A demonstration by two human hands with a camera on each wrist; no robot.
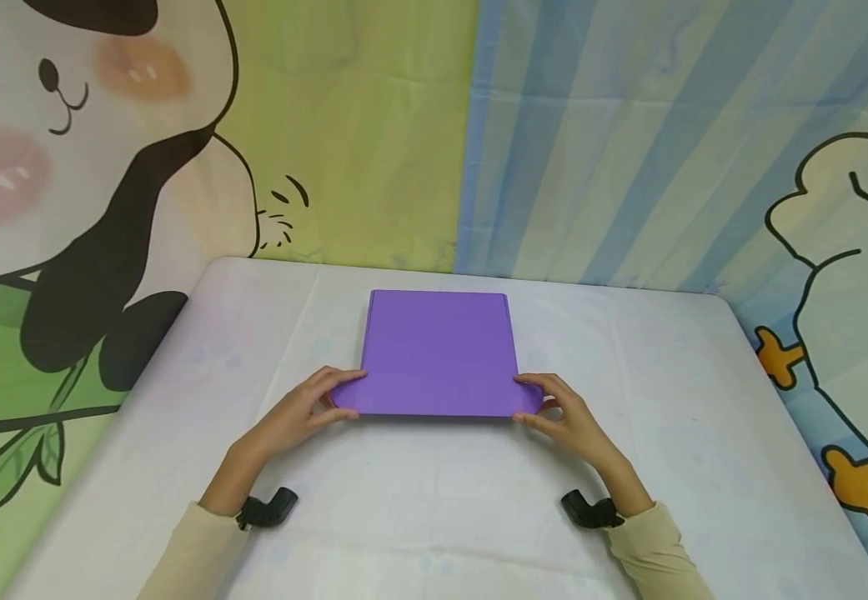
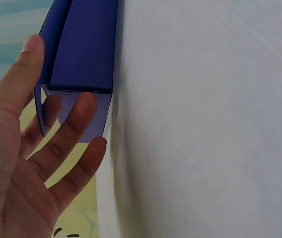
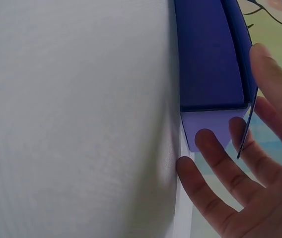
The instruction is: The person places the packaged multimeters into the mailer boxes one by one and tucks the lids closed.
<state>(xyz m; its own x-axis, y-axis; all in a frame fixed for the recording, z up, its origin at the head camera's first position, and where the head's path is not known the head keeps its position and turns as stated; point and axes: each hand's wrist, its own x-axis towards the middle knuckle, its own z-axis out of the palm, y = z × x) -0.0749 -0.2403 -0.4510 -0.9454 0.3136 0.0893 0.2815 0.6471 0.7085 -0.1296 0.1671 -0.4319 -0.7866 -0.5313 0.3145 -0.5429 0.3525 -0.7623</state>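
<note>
A flat purple cardboard box (image 1: 439,354) lies on the white-covered table, its lid's broad face up. At its near left corner my left hand (image 1: 297,414) pinches the lid's side flap (image 1: 344,394) between thumb and fingers. My right hand (image 1: 573,421) holds the matching flap (image 1: 530,401) at the near right corner the same way. Both wrist views show the lid's front edge standing slightly off the box's front wall (image 2: 84,49), with a narrow gap. The other fingers of each hand spread beside the box's end. What is inside the box is hidden.
White cloth covers the table (image 1: 434,508) around the box. Behind it hang cartoon-printed curtains (image 1: 358,133), with a panda at left and a white bird-like figure at right. A black wrist camera (image 1: 268,508) sits on the left wrist, another (image 1: 589,510) on the right.
</note>
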